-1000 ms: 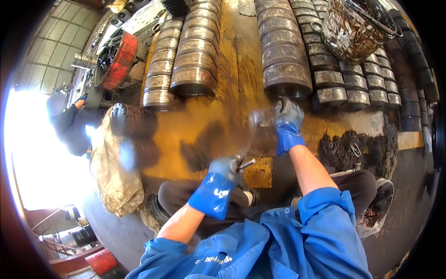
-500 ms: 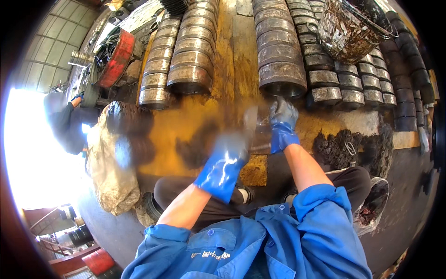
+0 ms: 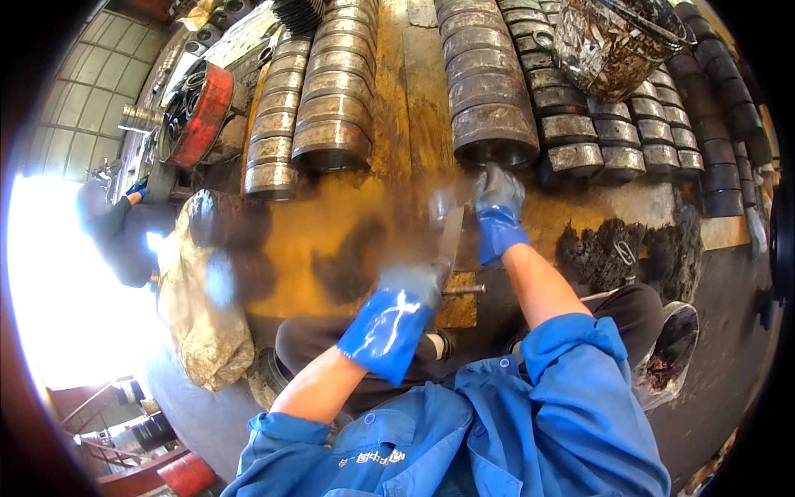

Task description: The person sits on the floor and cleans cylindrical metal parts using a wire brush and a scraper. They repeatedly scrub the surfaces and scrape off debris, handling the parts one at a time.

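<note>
My left hand (image 3: 411, 283), in a blue and grey coated glove, is closed round a flat metal blade (image 3: 450, 238), which points up and away. A short metal rod (image 3: 466, 290) sticks out to the right beside this hand; where its other end goes is hidden. My right hand (image 3: 498, 200), gloved the same way, is at the near mouth of a row of metal rings (image 3: 494, 124). Its fingers are drawn together by the lower rim, and whatever they grip is hidden. Left fingertips and the surface beyond the blade are blurred.
More metal ring rows (image 3: 333, 124) lie left on the yellow stained board (image 3: 306, 257). Shorter rings (image 3: 573, 159) and a grimy bucket (image 3: 609, 50) stand at right. Dark greasy clumps (image 3: 604, 248) lie near my right knee. A dirty sack (image 3: 203, 323) and another person (image 3: 124, 219) are at left.
My left hand has moved slightly left and down, and the blade and rod show more clearly. My right hand has shifted a little left and stays by the ring's mouth.
</note>
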Tool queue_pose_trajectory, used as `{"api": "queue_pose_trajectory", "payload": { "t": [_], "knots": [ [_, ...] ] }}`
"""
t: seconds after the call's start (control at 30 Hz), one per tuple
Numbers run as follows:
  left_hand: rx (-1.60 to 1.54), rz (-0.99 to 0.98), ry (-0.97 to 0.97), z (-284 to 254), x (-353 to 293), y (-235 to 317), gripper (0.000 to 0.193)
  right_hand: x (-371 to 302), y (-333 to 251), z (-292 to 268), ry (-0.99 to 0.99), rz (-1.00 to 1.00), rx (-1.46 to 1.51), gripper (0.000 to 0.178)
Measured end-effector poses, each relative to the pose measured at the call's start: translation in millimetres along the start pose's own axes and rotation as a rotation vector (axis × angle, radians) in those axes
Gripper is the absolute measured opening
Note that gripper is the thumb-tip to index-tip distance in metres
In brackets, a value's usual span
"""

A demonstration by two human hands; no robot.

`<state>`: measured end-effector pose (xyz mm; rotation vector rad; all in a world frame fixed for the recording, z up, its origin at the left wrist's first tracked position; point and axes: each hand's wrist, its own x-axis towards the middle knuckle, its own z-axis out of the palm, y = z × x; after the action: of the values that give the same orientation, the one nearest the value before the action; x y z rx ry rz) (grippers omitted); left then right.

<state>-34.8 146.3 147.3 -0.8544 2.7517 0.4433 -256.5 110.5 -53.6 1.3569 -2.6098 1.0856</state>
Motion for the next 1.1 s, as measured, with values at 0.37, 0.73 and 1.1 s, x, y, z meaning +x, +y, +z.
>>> {"api": "queue_pose_trajectory", "payload": {
  "t": [0.37,0.73,1.1],
  "knots": [
    [0.012,0.070,0.128,8.4,9.0,-3.5,0.028,2.2,1.3,0.5,0.027,-0.006,0.070,0.027],
    [-0.047,0.034,0.126,-2.3,23.8,18.2,0.022,-3.7,34.0,10.0,-0.027,-0.087,0.200,0.036],
    [-0.078,-0.003,0.104,1.3,40.5,20.5,0.023,-7.6,28.5,-0.8,-0.131,-0.006,0.184,0.036]
  ]
}}
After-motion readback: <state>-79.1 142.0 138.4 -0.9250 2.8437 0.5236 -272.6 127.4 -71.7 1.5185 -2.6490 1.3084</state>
